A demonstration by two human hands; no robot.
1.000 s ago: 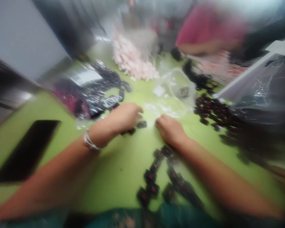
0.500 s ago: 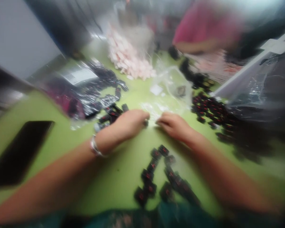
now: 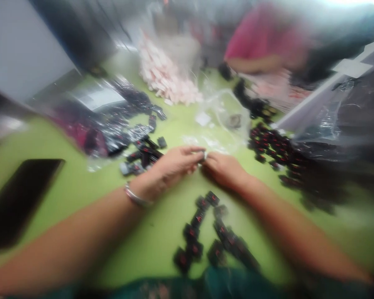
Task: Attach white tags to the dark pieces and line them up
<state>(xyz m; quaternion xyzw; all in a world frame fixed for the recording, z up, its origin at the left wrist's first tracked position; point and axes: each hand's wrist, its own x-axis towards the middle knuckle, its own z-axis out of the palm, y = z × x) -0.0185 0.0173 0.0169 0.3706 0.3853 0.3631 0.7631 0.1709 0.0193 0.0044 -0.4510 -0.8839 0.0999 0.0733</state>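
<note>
My left hand point(image 3: 177, 166), with a silver bangle at the wrist, is closed in a pinch above the middle of the green table. Its fingertips meet those of my right hand point(image 3: 222, 167), which is closed too. Between them shows a small pale piece point(image 3: 205, 155), too blurred to name. Just beside my left hand lies a small pile of black parts with red marks point(image 3: 146, 151). Nearer my body, two rows of small black blocks with red marks point(image 3: 191, 232) form an upside-down V on the table.
A dark phone-like slab point(image 3: 21, 199) lies at the left. Behind it is a clear bag of dark parts point(image 3: 112, 116). Pale pink pieces point(image 3: 168, 79) are heaped at the back. More black blocks point(image 3: 274, 145) lie at right near a plastic-lined bin point(image 3: 333, 112). A person in pink point(image 3: 262, 37) sits across.
My hands have come together from a small gap, so their fingertips now meet. My left hand has moved right and turned somewhat. The whole view has shifted slightly.
</note>
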